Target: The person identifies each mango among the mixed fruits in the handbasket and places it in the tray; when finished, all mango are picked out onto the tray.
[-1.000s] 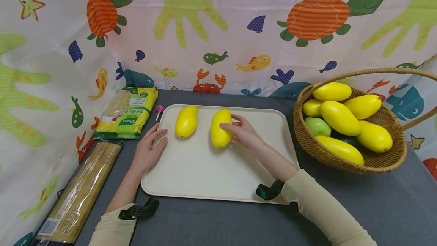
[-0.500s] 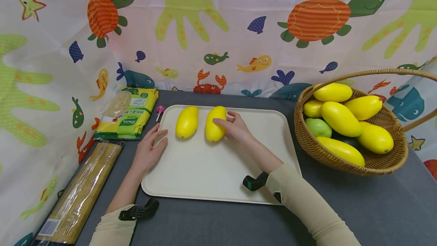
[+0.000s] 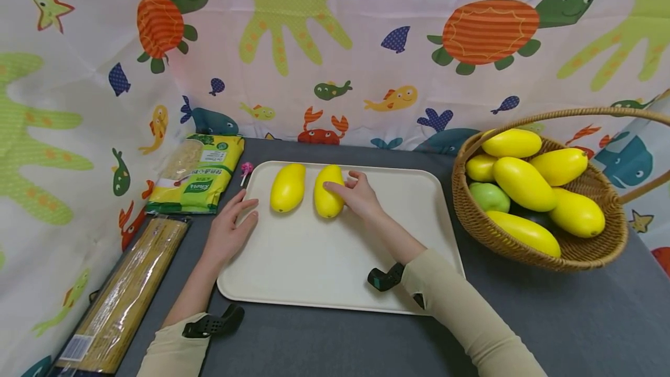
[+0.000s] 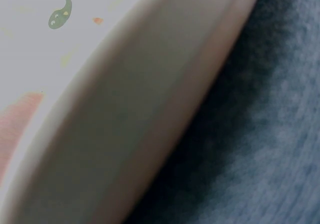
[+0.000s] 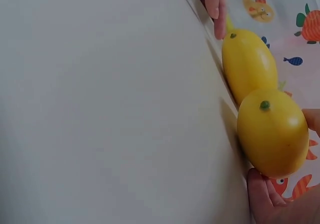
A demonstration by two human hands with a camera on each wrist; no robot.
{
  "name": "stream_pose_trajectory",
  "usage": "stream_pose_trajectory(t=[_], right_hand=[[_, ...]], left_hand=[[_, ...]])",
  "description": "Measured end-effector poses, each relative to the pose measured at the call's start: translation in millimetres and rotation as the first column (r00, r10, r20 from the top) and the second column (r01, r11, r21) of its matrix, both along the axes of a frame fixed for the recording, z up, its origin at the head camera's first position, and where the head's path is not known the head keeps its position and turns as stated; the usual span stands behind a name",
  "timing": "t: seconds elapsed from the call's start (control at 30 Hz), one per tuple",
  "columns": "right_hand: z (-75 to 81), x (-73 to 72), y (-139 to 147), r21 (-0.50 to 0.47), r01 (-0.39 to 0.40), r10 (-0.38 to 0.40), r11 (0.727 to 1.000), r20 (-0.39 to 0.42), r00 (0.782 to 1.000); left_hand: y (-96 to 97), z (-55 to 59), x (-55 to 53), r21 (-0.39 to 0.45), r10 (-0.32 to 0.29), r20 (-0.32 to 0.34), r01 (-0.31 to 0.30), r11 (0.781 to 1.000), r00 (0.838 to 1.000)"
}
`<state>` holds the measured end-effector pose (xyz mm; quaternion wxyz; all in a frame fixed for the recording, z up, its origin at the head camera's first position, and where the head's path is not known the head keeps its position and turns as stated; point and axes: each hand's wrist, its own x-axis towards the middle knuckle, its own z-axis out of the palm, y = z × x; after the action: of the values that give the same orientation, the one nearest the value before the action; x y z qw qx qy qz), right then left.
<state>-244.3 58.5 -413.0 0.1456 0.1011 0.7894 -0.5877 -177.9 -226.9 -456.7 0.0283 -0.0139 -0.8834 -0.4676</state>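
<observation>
Two yellow mangoes are on the white tray [image 3: 293, 272]. The left mango [image 3: 287, 188] lies by itself near the back left corner. Beside it, a small gap apart in the head view, my right hand [image 3: 361, 198] grips the right mango [image 3: 327, 196], thumb on top and fingers at its right side. In the right wrist view, the held mango [image 5: 272, 134] shows its green stem spot, partly covering the other mango [image 5: 247, 61]. My left hand [image 3: 229, 230] rests at the tray's left rim with relaxed fingers. The left wrist view shows the blurred tray edge [image 4: 115, 103].
A wicker basket [image 3: 487, 243] at the right holds several mangoes, a green fruit [image 3: 490, 196] and something dark. At the left lie a yellow-green food packet [image 3: 201, 173], a pink lollipop [image 3: 246, 171] and a long pack of noodles [image 3: 123, 290]. A printed curtain hangs behind.
My right hand has moved the mango left and slightly back, closer to the other one, and has barely moved over the last half second. The left hand stays at the rim.
</observation>
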Motion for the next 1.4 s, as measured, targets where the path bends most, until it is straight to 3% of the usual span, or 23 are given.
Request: stream_pose_trajectory(t=[0.2,0.73,1.4], right_hand=[[-2.8,0.6,-3.2,0.089,-0.013,0.016,0.996,-0.033,0.999],[-8.3,3.0,-4.4,0.152,-0.041,0.055,0.988,-0.087,0.995],[-0.2,5.2,3.0,0.130,-0.107,0.114,0.986,-0.042,0.993]], left_hand=[[0.1,0.3,0.4,-0.005,0.003,-0.008,-0.003,1.000,1.000],[-0.9,0.0,0.1,-0.014,-0.003,-0.028,0.002,1.000,1.000],[-1.5,-0.7,-0.2,0.000,-0.002,-0.024,0.002,1.000,1.000]])
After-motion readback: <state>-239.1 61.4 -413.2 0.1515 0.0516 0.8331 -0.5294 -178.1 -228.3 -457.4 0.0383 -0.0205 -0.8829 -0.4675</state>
